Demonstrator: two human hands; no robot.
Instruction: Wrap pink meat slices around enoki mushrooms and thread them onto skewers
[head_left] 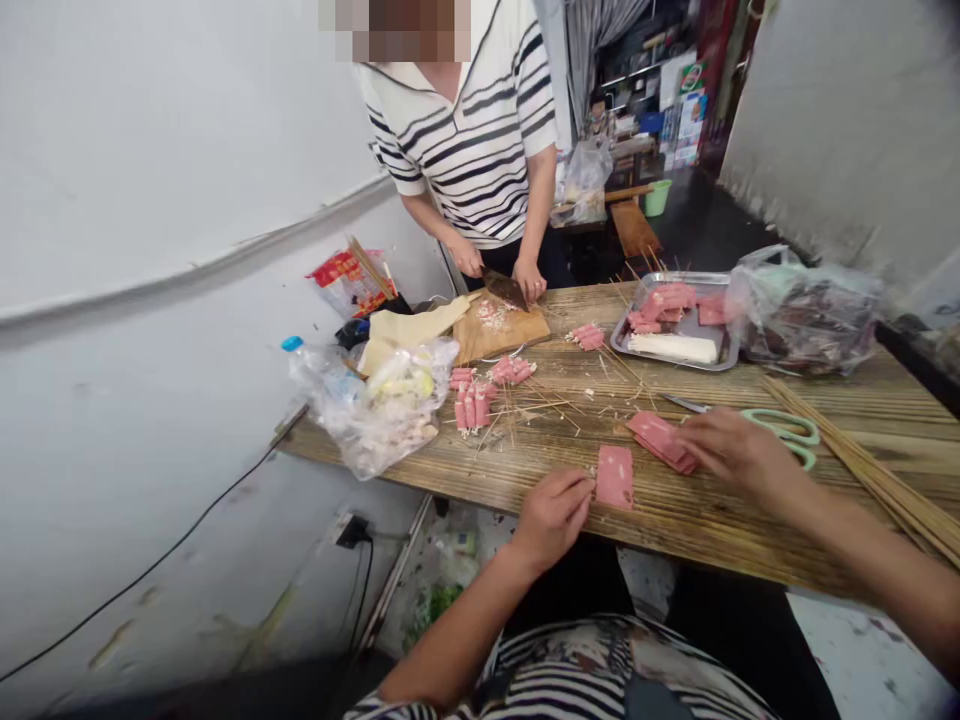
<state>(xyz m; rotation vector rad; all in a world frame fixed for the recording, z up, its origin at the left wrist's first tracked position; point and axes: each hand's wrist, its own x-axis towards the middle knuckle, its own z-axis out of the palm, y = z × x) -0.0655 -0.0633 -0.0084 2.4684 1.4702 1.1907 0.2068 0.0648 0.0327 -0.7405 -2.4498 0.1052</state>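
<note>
My left hand (553,515) rests at the near edge of the wooden table (750,510), fingers pinched beside a flat pink meat slice (615,476); whether they grip anything is hidden. Farther right, my right hand (731,450) reaches palm-down to a small stack of pink meat slices (658,438), fingertips touching it. Green-handled scissors (787,428) lie just behind that hand. Rolled meat pieces on thin sticks (474,400) lie toward the table's left.
Across the table a person in a striped shirt cuts on a wooden board (499,330) with a cleaver (504,290). A metal tray (720,355) holds meat and white strips. Plastic bags (375,400) (806,315) and a bundle of bamboo skewers (870,470) flank the workspace.
</note>
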